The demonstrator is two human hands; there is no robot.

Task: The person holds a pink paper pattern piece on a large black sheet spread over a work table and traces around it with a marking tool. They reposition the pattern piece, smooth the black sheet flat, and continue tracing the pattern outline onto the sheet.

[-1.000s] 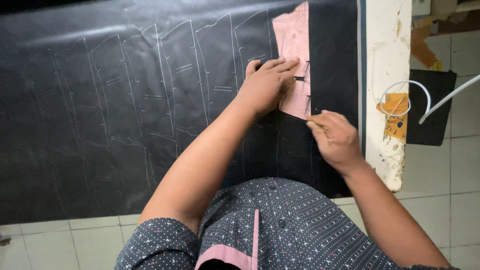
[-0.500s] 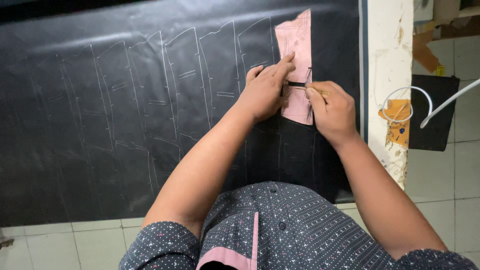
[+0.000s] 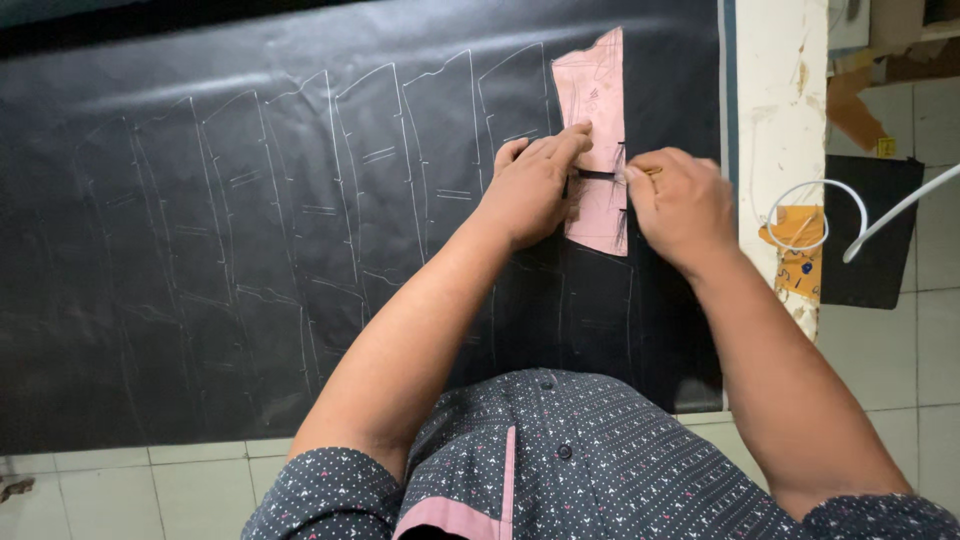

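Note:
A long pink paper pattern piece (image 3: 598,95) lies on a black sheet (image 3: 200,280) that covers the table. My left hand (image 3: 530,185) presses flat on the pattern's left edge, fingers spread over it. My right hand (image 3: 675,205) sits at the pattern's right edge, fingers pinched on a small marking tool (image 3: 650,172) whose tip touches a slot in the pattern. Several white traced outlines (image 3: 370,170) of the same shape run in a row to the left across the black sheet.
A worn white table edge (image 3: 775,130) borders the black sheet on the right. A white cable (image 3: 850,215) loops beside it, over a dark square object (image 3: 880,230) on the tiled floor. My patterned shirt fills the bottom of the view.
My right hand has moved up from the pattern's lower right edge to a slot halfway along it. My left hand stays pressed on the pattern.

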